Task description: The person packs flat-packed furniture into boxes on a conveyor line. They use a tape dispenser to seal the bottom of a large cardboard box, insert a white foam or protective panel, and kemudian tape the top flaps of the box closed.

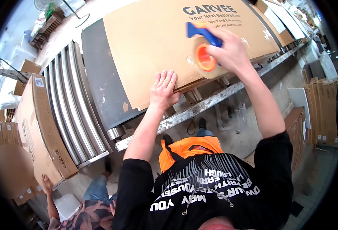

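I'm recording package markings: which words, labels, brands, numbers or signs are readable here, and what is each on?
Wording left uncopied; places only:
Large carton at top centre: big dark print, readable; smaller lines below, partly hidden, the lowest tiny.
Left carton: dark print, partly readable; its white label is too small to read.
Black T-shirt: white print, partly readable.
Stacked cartons at right: labels too small to read.

In front of me, my conveyor (176,122) carries a large cardboard box (153,42), partly covering a dark, scuffed surface (103,82). To my left, steel rollers (70,103) bear a second carton (42,119).
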Demonstrator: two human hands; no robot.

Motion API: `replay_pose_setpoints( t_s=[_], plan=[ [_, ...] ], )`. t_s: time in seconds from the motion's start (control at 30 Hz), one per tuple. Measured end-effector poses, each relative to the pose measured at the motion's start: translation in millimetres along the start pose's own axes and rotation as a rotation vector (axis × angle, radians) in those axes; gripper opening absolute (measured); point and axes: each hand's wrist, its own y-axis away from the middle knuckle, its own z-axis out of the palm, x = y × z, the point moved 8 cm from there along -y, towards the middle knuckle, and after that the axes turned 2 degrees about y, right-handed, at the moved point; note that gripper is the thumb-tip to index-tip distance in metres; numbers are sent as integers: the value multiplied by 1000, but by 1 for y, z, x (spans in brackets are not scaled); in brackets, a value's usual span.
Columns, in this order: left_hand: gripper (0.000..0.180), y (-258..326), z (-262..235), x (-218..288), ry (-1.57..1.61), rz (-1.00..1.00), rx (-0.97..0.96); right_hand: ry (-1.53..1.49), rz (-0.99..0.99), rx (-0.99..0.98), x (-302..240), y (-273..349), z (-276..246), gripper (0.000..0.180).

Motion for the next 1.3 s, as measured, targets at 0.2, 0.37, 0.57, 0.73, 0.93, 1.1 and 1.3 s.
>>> replay_pose_setpoints(
  t_s=[0.2, 0.37, 0.57, 0.73, 0.93, 1.1, 1.3],
  plan=[
    [65, 7, -8, 6, 60, -92, 189, 445, 161, -453, -48, -43, 80, 43],
    [63, 16, -11, -2, 95, -74, 202, 405, 217, -796, -11, 19, 122, 41],
    [53, 18, -14, -5, 35, -69, 157, 472, 231, -841, -5, 165, 118, 45],
    [75, 4, -10, 12, 83, -19, -41, 459, 133, -741, 16, 178, 184, 41],
    [111, -52, 24, 40, -107, 45, -557, 692, -163, -1065, 16, 186, 224, 39],
    [136, -69, 35, 8, -195, -56, -607, 354, -6, -978, 28, 183, 108, 62],
    [58, -51, 27, -24, 1180, -776, 188, -33, -707, -188, 65, 155, -22, 70]
  ],
)
